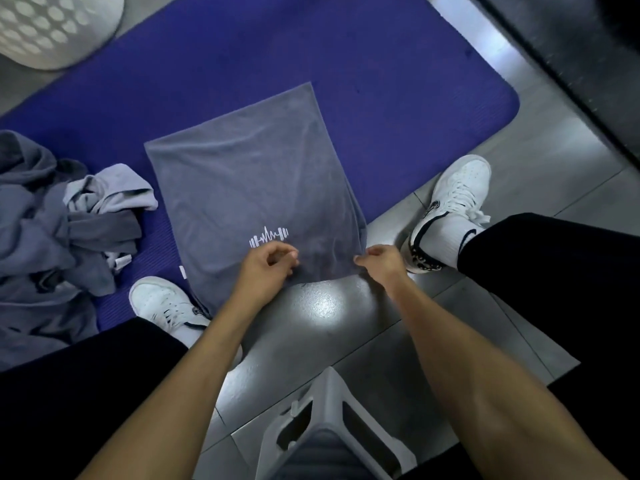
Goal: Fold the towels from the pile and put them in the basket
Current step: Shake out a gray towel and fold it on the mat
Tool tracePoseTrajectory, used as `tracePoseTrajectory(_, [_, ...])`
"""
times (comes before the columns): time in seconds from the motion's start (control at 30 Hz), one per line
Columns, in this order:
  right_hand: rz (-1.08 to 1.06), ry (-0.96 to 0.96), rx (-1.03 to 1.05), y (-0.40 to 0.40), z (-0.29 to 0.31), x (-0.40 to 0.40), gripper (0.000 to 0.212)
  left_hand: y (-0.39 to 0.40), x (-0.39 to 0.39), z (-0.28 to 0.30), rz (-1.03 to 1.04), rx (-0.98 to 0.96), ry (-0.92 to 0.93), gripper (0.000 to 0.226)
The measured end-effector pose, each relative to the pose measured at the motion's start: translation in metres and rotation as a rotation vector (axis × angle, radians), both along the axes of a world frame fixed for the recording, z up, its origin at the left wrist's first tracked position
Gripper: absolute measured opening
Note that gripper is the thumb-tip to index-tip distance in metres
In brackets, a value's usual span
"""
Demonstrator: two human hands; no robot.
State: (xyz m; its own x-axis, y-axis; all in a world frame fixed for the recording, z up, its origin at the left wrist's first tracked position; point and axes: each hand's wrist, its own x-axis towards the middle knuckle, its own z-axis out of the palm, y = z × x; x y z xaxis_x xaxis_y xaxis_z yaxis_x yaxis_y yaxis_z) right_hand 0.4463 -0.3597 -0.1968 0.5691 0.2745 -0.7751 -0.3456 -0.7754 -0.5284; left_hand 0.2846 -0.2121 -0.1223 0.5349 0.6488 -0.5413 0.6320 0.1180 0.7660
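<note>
at nine o'clock a pile of grey towels (45, 223) lies crumpled on the left end of a blue mat (381, 81), part of it spilling onto the floor. at eleven o'clock the white perforated basket (52, 29) stands on the floor just off the mat's far edge, well apart from the pile. at the centre a grey towel (242, 174) with a small white logo lies spread flat on the mat, its near edge hanging over onto the grey tiled floor (311, 341). the left hand (266, 268) rests on that near edge just below the logo, fingers curled and pinching the cloth. at four o'clock from the logo the right hand (381, 263) pinches the towel's near right corner between thumb and fingers. white sneakers flank the towel at seven and three o'clock. a white stool (332, 427) sits at six o'clock.
</note>
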Motion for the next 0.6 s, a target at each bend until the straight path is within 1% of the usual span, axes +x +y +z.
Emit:
tracePoseTrajectory(0.07, [-0.056, 0.097, 0.048, -0.007, 0.005, 0.005, 0.015, -0.002, 0.004, -0.005, 0.003, 0.005, 0.007, 0.025])
tracePoseTrajectory(0.1, [-0.082, 0.157, 0.085, -0.009, 0.009, 0.007, 0.020, -0.003, 0.005, -0.007, -0.015, 0.010, 0.014, 0.026])
tracePoseTrajectory(0.17, [-0.092, 0.256, 0.183, -0.014, 0.020, 0.013, 0.029, -0.012, 0.009, -0.008, -0.097, 0.017, -0.001, 0.026])
tracePoseTrajectory(0.27, [-0.126, 0.353, 0.357, -0.014, 0.036, 0.015, 0.027, -0.031, 0.017, -0.006, -0.215, 0.077, -0.086, 0.018])
tracePoseTrajectory(0.3, [-0.144, 0.368, 0.390, -0.013, 0.042, 0.015, 0.028, -0.037, 0.019, -0.005, -0.250, 0.131, -0.130, 0.014])
tracePoseTrajectory(0.33, [-0.166, 0.386, 0.417, -0.011, 0.048, 0.014, 0.031, -0.042, 0.020, -0.005, -0.289, 0.210, -0.161, 0.014])
tracePoseTrajectory(0.4, [-0.179, 0.416, 0.457, -0.010, 0.057, 0.014, 0.038, -0.047, 0.025, -0.005, -0.350, 0.370, -0.182, 0.025])
tracePoseTrajectory(0.43, [-0.185, 0.428, 0.466, -0.010, 0.060, 0.013, 0.038, -0.048, 0.026, -0.005, -0.350, 0.409, -0.187, 0.027])
tracePoseTrajectory(0.53, [-0.197, 0.458, 0.477, -0.010, 0.069, 0.012, 0.023, -0.046, 0.025, -0.003, -0.274, 0.420, -0.207, 0.018])
tracePoseTrajectory(0.6, [-0.188, 0.449, 0.481, -0.009, 0.074, 0.012, 0.017, -0.044, 0.024, -0.001, -0.212, 0.363, -0.213, 0.012])
